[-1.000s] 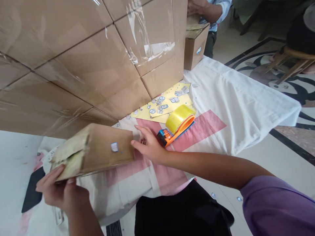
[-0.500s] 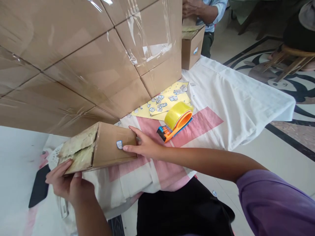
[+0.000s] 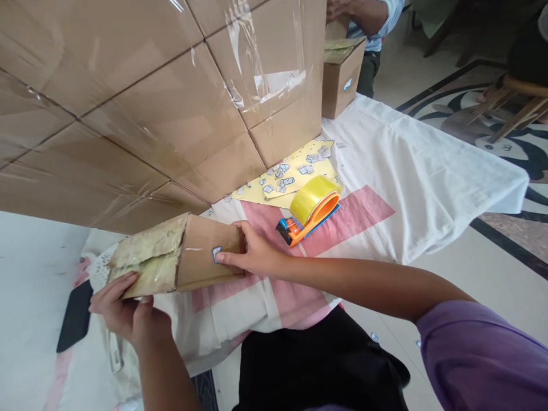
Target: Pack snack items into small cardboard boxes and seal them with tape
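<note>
Between my two hands is a brown cardboard box [image 3: 201, 265], tilted, its taped flaps [image 3: 149, 245] facing left. My left hand [image 3: 128, 314] grips the near lower corner at the flap end, with fingers on the flaps and the thumb at the edge. My right hand [image 3: 257, 251] holds the opposite end; its thumb presses beside a small white sticker with a blue border [image 3: 216, 254] on the box's side. To the right of that hand lies an orange tape dispenser [image 3: 306, 228] with a yellowish roll of clear tape [image 3: 314, 197].
A wall of stacked, taped cardboard boxes [image 3: 162, 120] rises behind. Yellow patterned paper with sticker scraps [image 3: 285, 177] lies at its foot on the cloth-covered table [image 3: 428, 171]. Far right, another person [image 3: 370, 34] is beside another box [image 3: 342, 77]. A black phone-like slab [image 3: 73, 317] lies left.
The box has turned slightly in my hands and sits a little further right in view. My right thumb remains at the sticker. The whole view has shifted slightly.
</note>
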A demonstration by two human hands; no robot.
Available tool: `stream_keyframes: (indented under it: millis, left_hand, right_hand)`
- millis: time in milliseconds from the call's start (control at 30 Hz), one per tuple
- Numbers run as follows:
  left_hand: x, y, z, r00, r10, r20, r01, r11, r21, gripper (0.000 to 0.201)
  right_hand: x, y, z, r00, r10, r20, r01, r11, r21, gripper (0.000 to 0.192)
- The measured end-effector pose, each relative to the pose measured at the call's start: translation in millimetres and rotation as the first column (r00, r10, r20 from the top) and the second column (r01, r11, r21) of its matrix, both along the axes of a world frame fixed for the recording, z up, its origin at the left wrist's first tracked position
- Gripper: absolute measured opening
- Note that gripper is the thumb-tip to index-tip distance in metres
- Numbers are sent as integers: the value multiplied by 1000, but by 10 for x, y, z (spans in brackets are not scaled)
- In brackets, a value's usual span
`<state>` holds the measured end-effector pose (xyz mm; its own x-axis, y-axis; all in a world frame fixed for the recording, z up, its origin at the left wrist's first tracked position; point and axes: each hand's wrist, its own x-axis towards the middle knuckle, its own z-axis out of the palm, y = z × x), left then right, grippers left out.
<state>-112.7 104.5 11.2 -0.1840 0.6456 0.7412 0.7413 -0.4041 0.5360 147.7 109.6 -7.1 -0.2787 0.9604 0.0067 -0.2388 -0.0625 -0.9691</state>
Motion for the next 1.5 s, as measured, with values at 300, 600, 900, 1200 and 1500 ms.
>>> stream_keyframes:
  millis: [300,600,900,1200,1500]
  left_hand:
    - [50,-20,9,997,-33,63,18,976,216,24]
    - [35,19,-10,991,-98,87,72,962,263,24]
    - [147,-9,43,995,32,92,-48,984,173,23]
    - [143,-15,36,997,37,69,-51,977,207,23]
    - [146,-13,14,994,-80,78,57,963,263,23]
  right_hand:
    - [45,9,6,994,85,-68,-86,996,-11,76]
    - [6,27,-30,996,57,-71,-61,997,-50,70]
    - [-21,46,-12,998,-70,-4,70,997,-39,50]
    - [-2,40,-32,997,-68,35,68,998,-3,45]
    - [29,17,-31,995,22,101,-28,998,57,76]
